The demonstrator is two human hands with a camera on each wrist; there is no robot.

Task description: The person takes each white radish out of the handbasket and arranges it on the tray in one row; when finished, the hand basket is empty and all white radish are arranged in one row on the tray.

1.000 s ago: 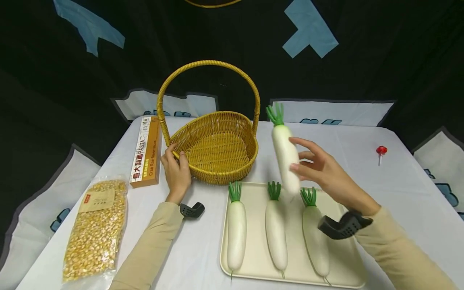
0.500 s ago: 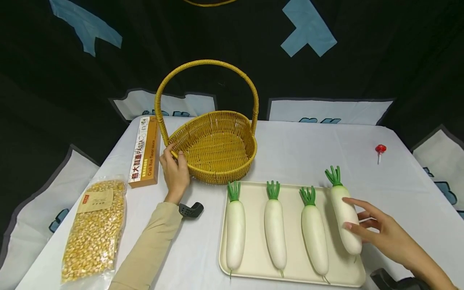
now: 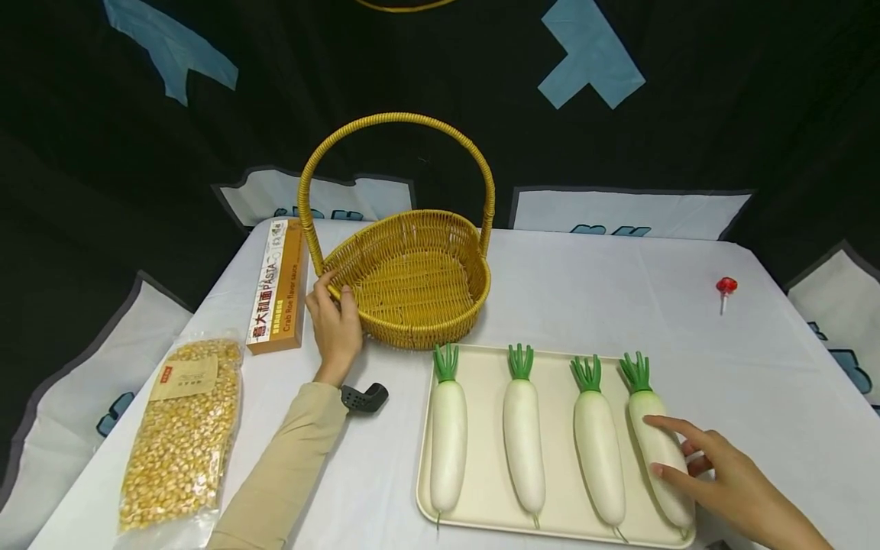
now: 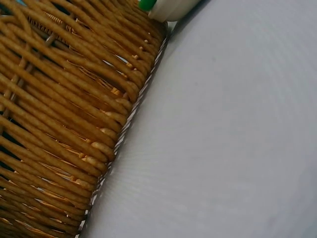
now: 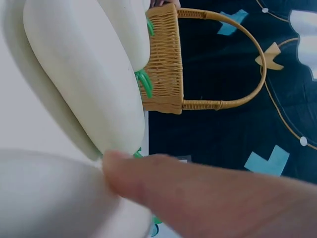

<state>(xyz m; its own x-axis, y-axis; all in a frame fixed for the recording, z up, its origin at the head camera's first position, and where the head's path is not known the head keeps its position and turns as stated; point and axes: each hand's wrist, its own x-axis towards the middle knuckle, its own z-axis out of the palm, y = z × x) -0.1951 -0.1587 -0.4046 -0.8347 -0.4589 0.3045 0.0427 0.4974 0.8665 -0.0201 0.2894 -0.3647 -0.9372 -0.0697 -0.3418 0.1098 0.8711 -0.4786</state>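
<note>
My left hand [image 3: 334,325] grips the near left rim of a yellow wicker basket [image 3: 412,336], thumb over the edge. The basket stands on the table with its handle up; its woven side fills the left of the left wrist view. My right hand [image 3: 729,477] holds the rightmost white radish [image 3: 656,451] with thumb and index finger. That radish lies along the right side of a cream tray [image 3: 481,512], its green top toward the back. Other radishes, a left one [image 3: 448,443], a middle one [image 3: 524,443] and another [image 3: 598,451], lie beside it in a row.
Left of the basket lies a pasta box [image 3: 278,286]. A clear bag of corn kernels [image 3: 182,435] lies at the front left. A red lollipop [image 3: 726,286] lies at the far right. Behind the table hangs a dark curtain [image 3: 426,69].
My right hand has brought the radish from above the tray, near the basket, rightward and down onto the tray's right side. My left hand has stayed on the basket rim.
</note>
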